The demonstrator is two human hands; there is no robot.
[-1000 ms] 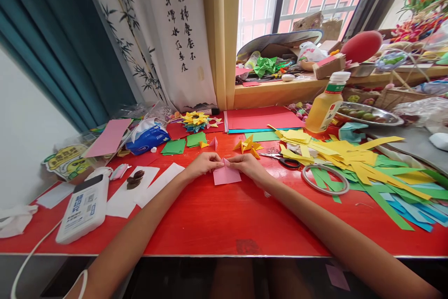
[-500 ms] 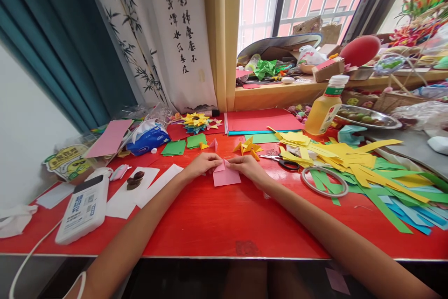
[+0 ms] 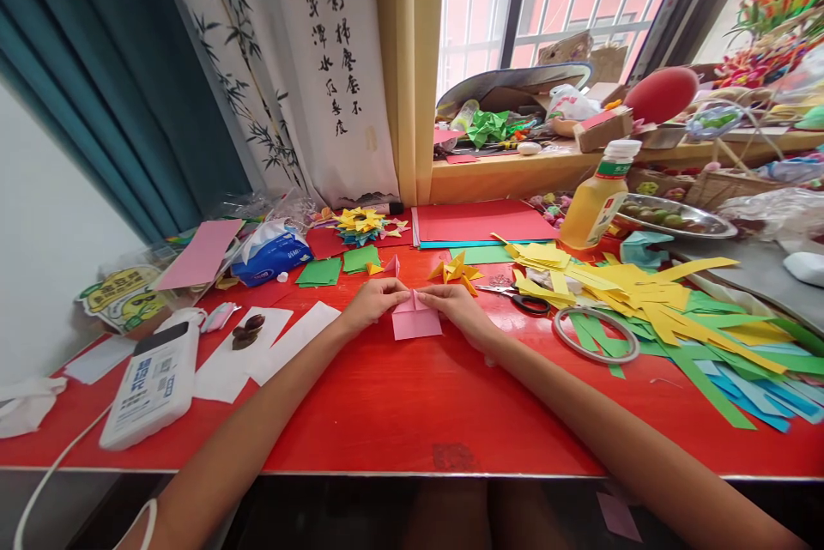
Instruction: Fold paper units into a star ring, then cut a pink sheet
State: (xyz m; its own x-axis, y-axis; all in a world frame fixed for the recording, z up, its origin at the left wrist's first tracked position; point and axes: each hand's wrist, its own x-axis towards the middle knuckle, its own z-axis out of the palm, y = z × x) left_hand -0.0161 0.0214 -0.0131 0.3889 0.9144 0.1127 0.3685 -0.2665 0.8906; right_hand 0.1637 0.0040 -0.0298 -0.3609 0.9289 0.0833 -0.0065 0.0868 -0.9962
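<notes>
A small pink paper square [image 3: 415,323] lies on the red table [image 3: 399,413] in front of me. Its two far corners are folded in towards the middle. My left hand [image 3: 372,301] pinches the left folded corner, fingers closed on the paper. My right hand [image 3: 458,305] pinches the right folded corner the same way. The fingertips of both hands nearly meet at the top centre of the paper.
Folded yellow paper shapes [image 3: 457,270], scissors [image 3: 524,299] and a tape ring [image 3: 596,334] lie to the right, beside heaps of yellow, green and blue paper strips [image 3: 695,318]. A juice bottle [image 3: 596,198] stands behind. A white device [image 3: 151,383], white sheets and a tissue pack [image 3: 274,251] lie left.
The pink paper's far corners have been folded further in and pressed flatter. Both hands stay at its top edge, barely shifted.
</notes>
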